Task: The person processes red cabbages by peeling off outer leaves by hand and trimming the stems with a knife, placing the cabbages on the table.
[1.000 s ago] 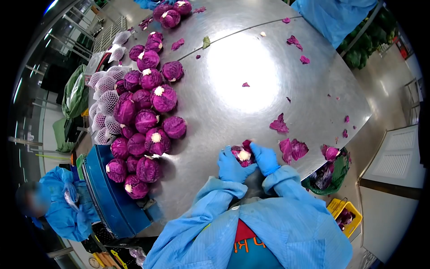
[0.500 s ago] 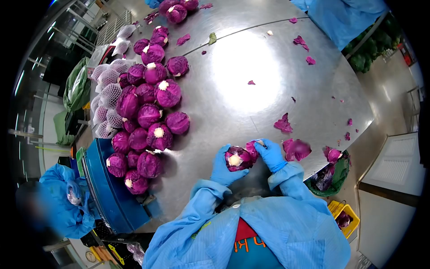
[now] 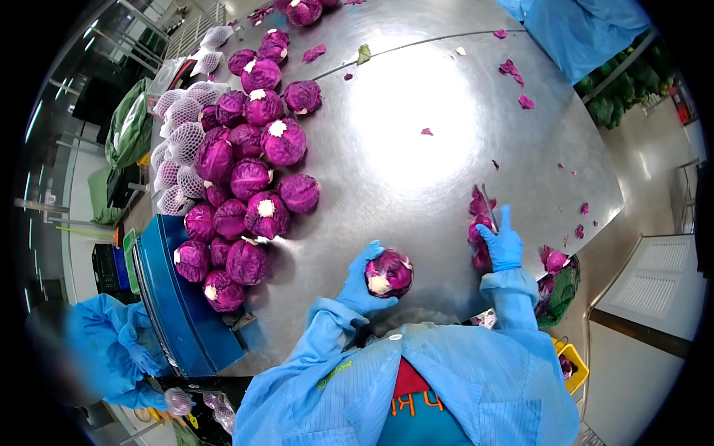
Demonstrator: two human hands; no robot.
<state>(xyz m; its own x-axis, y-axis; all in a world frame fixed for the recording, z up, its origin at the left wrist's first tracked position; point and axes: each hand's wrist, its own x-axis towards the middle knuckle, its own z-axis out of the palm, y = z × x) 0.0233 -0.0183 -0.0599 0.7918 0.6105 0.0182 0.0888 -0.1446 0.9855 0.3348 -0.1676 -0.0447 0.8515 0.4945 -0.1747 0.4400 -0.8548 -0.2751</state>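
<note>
The gloved left hand (image 3: pixel 362 281) was closed round the left side of a red cabbage (image 3: pixel 389 273), whose pale stem end showed close to the palm. To the right of that grip and well apart from it, the gloved right hand (image 3: pixel 504 245) had one finger pointing away from the body; a slim knife-like tool (image 3: pixel 489 204) ran down to its thumb side, though whether the fingers gripped it could not be told. Loose purple leaves (image 3: pixel 478 215) lay just left of the right hand on the metal table (image 3: pixel 335 186). Well to the left of the held cabbage spread a heap of red cabbages (image 3: pixel 251 177), with white foam nets (image 3: pixel 186 141) beyond them. A blue bin (image 3: pixel 182 297) stood farther left, near a co-worker's blue gown (image 3: pixel 111 334). To the right and nearer than the right hand were a green bag (image 3: pixel 565 293) and a yellow crate (image 3: pixel 582 375).
</note>
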